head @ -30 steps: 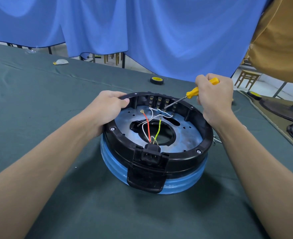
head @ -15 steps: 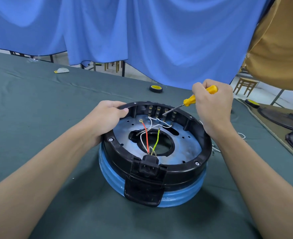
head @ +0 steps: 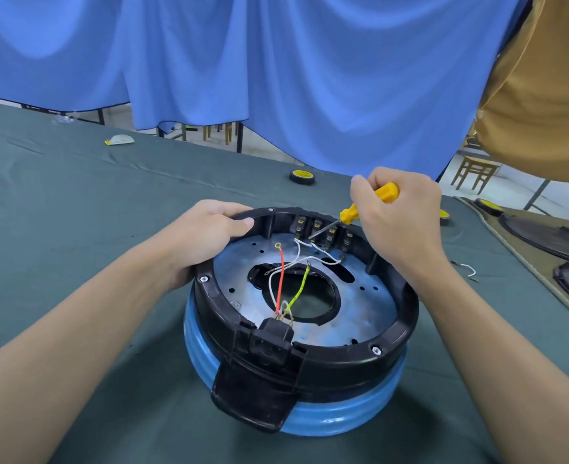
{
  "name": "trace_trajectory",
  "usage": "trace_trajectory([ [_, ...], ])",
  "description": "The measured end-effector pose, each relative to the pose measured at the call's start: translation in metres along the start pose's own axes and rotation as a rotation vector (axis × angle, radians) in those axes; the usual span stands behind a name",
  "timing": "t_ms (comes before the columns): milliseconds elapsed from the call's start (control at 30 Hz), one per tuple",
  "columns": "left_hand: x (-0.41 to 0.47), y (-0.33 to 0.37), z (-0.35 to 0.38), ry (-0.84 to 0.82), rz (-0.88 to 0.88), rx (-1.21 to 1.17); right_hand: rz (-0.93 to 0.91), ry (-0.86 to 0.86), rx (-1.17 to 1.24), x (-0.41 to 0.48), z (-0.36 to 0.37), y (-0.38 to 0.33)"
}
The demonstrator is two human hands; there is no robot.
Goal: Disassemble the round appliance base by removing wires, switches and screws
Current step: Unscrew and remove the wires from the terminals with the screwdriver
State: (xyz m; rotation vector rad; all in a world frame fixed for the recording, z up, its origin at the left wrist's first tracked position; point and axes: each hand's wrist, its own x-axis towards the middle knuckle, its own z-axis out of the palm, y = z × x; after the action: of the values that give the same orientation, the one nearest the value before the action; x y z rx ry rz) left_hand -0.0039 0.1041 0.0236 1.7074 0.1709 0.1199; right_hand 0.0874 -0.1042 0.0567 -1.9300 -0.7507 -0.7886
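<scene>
Green cloth covers the counter point(head: 75, 202), and the round appliance base point(head: 406, 316) sits near its middle, a black ring on a blue body, with its power socket point(head: 271, 343) on the near side. Bare cloth lies all round it. A tape roll point(head: 302, 176) is well back by the blue curtain point(head: 276, 78), and a loose white wire point(head: 468, 267) lies off to the right, short of the counter's edge.

The left hand point(head: 206, 236) grips the far-left rim, its fingers point(head: 222, 209) curled over the outside and the thumb on top. The right hand point(head: 400, 219) is clenched round the yellow screwdriver point(head: 348, 216). The blade slants down over the far rim to the row of switches point(head: 323, 231) on the inner wall, with its tip just above the white wires point(head: 296, 252). A red wire point(head: 280, 279) and a yellow-green wire point(head: 298, 289) run from the socket across the metal plate point(head: 360, 306); their far ends lie loose on it.

Little has changed in the past second. Both grips are the same, the base has not shifted on the cloth, and the tip stays at the switch row.
</scene>
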Motion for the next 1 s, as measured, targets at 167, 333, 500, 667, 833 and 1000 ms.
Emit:
trace_trajectory([
  [167, 0.001, -0.001, -0.001, -0.013, 0.008, -0.004, -0.226, 0.016, -0.049, -0.007, -0.004, -0.003],
  [333, 0.001, -0.002, -0.001, -0.02, 0.003, -0.011, -0.213, 0.005, -0.047, -0.01, -0.007, 0.001],
  [500, 0.0, 0.0, -0.001, -0.02, 0.011, -0.014, -0.208, 0.0, -0.054, -0.012, -0.009, 0.004],
  [667, -0.001, 0.001, -0.001, -0.011, 0.013, 0.001, -0.208, -0.035, -0.072, -0.011, -0.008, 0.004],
  [833, -0.001, 0.001, -0.001, -0.015, 0.007, -0.004, -0.17, -0.06, -0.074, -0.011, -0.011, 0.007],
  [1000, -0.001, 0.0, 0.0, -0.013, 0.007, -0.014, 0.104, -0.05, 0.006, -0.003, -0.01, 0.009],
])
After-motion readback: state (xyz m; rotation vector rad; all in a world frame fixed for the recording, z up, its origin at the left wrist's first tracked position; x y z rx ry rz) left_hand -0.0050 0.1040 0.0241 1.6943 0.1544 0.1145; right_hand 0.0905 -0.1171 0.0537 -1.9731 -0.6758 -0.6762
